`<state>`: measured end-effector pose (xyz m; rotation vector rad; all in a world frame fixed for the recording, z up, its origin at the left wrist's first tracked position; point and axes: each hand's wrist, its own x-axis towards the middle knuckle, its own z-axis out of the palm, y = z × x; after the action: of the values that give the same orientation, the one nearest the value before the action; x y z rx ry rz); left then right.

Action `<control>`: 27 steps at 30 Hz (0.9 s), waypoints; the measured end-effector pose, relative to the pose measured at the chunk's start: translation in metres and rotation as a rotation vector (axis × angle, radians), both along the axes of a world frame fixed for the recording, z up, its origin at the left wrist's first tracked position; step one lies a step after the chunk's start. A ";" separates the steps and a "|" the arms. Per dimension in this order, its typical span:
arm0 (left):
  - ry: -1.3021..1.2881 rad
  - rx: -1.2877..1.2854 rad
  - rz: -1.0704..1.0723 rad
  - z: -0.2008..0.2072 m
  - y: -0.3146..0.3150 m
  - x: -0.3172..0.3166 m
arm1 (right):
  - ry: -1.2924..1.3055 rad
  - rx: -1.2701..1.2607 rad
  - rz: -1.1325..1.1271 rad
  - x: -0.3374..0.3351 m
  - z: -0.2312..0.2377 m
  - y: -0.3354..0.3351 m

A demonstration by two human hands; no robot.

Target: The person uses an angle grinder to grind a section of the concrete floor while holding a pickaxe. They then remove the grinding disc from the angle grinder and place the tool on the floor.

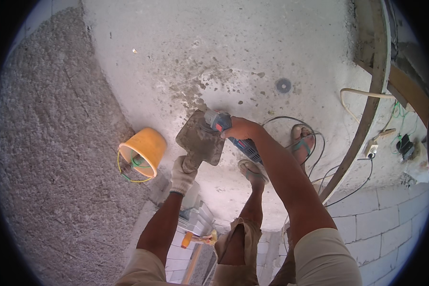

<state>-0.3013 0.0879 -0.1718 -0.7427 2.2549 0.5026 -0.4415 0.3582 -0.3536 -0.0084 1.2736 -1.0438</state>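
**Two Hands, a Trowel and a Grinder**

While we look down from up high, we see our left hand in a white glove. Its fingers are wrapped tight around the handle of a flat trowel. The trowel blade is grey and dirty, and it sits out in front of us, above the pale concrete floor.

Our right hand has no glove. Its fingers are curled tight around a blue and grey grinder. The front of the grinder touches the top of the trowel blade.

An orange bucket lies on its side just left of the trowel. Our two feet in sandals stand below. A dark cable loops near them.
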 end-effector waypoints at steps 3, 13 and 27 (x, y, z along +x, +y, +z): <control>0.030 0.027 -0.018 0.001 -0.006 0.003 | -0.017 -0.029 0.003 0.013 -0.004 0.016; 0.013 0.036 0.059 -0.002 0.000 0.001 | -0.025 -0.012 -0.007 -0.002 -0.014 0.001; -0.011 -0.020 0.058 0.001 0.006 -0.003 | -0.059 -0.078 0.035 -0.017 -0.017 0.008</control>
<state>-0.3044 0.0938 -0.1704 -0.8214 2.2360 0.5027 -0.4588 0.3667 -0.3708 -0.0590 1.1751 -1.0557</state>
